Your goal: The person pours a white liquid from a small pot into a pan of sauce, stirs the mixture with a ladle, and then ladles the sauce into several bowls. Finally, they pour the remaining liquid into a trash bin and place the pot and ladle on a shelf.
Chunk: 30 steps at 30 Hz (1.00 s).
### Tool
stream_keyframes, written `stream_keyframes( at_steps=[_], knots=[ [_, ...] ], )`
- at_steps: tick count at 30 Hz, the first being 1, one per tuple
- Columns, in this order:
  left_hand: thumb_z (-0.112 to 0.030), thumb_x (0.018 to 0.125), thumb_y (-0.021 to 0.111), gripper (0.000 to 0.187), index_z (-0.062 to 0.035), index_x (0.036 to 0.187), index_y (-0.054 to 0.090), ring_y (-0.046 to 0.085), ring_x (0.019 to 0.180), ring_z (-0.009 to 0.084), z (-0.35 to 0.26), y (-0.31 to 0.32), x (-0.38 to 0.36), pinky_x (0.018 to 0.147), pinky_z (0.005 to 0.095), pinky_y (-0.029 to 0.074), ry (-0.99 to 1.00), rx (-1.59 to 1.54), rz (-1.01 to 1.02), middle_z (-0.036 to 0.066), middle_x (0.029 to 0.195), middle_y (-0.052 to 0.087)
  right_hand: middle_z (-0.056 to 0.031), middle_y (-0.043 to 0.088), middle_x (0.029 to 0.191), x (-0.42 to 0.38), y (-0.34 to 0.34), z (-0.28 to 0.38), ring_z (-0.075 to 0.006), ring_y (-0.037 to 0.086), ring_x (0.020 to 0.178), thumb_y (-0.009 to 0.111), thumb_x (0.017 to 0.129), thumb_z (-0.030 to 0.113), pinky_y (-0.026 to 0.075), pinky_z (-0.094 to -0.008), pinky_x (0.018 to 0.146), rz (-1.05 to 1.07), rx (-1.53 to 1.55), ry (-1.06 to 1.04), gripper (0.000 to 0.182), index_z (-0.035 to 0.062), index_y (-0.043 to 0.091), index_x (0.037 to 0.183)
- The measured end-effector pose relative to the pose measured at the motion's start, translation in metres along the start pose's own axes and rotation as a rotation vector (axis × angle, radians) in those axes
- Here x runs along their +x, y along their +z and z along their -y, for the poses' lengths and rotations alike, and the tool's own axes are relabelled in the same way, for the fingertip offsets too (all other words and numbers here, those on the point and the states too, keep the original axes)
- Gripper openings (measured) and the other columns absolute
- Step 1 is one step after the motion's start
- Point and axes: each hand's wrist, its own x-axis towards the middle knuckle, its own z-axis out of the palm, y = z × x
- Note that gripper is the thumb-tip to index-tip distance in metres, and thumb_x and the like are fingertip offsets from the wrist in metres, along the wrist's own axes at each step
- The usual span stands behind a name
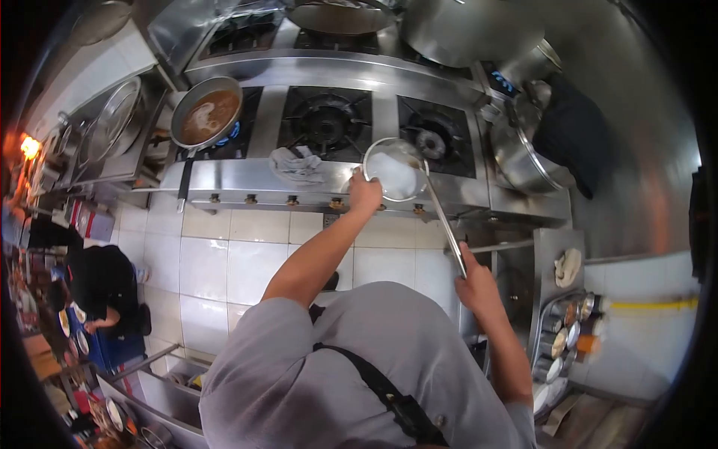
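A round metal bowl (393,173) with something white in it sits at the front edge of the stove, by the right burner. My left hand (365,192) grips its near left rim, fingers closed over the edge. In my right hand (476,283) is the handle of a long-handled metal utensil (443,213), held in a fist. The utensil's far end reaches the bowl's right rim; its head is hidden. A crumpled grey cloth (296,164) lies on the stove front, left of the bowl.
A frying pan (212,112) of brown sauce stands over a blue flame at left. Behind are a wide pan (340,18) and a large steel pot (471,30). Another pot (523,161) is at right, near seasoning containers (566,337). A person (108,292) bends over plates at far left.
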Motion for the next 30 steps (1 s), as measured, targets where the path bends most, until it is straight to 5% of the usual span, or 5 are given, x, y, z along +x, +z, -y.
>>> stream_keyframes(
  at_steps=[12,18,23,25,30],
  knots=[
    [-0.014,0.086,0.051,0.061,0.0076,0.141,0.034,0.048,0.125,0.0444,-0.004,0.011,-0.02,0.108,0.0469,0.038,0.056,-0.045,-0.033,0.034,0.139,0.043,-0.0212,0.067,0.078,0.022,0.063,-0.041,-0.0388,0.066,0.067,0.057,0.081,0.004,0.054,-0.0496,0.064,-0.125,-0.37,-0.08,0.076,0.013,0.033,0.152],
    [-0.011,0.085,0.054,0.053,0.0104,0.131,0.041,0.056,0.106,0.0487,0.007,0.016,0.0,0.094,0.0487,0.045,0.193,-0.015,-0.139,0.036,0.114,0.055,-0.0178,0.066,0.075,0.033,0.067,-0.043,-0.034,0.067,0.064,0.055,0.082,0.002,0.054,-0.0477,0.06,-0.114,-0.437,-0.122,0.078,0.0139,0.029,0.154],
    [-0.011,0.086,0.054,0.044,0.011,0.123,0.047,0.062,0.094,0.049,0.003,0.009,-0.005,0.085,0.0507,0.049,0.232,0.07,-0.185,0.035,0.099,0.062,-0.0248,0.066,0.081,0.032,0.049,-0.026,-0.0413,0.067,0.074,0.055,0.079,0.001,0.054,-0.0509,0.072,-0.023,-0.259,-0.085,0.078,0.0098,0.03,0.153],
    [-0.012,0.084,0.05,0.058,0.0105,0.136,0.04,0.054,0.113,0.0497,-0.009,0.001,-0.009,0.1,0.0489,0.043,0.112,0.054,-0.068,0.036,0.123,0.053,-0.0274,0.066,0.085,0.029,0.027,-0.011,-0.0437,0.066,0.078,0.055,0.078,0.001,0.052,-0.0516,0.076,0.04,-0.189,-0.04,0.078,0.0078,0.031,0.152],
    [-0.012,0.084,0.051,0.058,0.0093,0.137,0.041,0.055,0.111,0.0483,-0.018,-0.004,-0.01,0.099,0.0494,0.044,0.073,0.06,-0.034,0.035,0.122,0.054,-0.034,0.064,0.101,0.029,0.001,0.007,-0.0481,0.064,0.096,0.057,0.078,0.0,0.05,-0.0501,0.088,0.197,-0.023,0.06,0.08,0.0032,0.028,0.152]
  ],
)
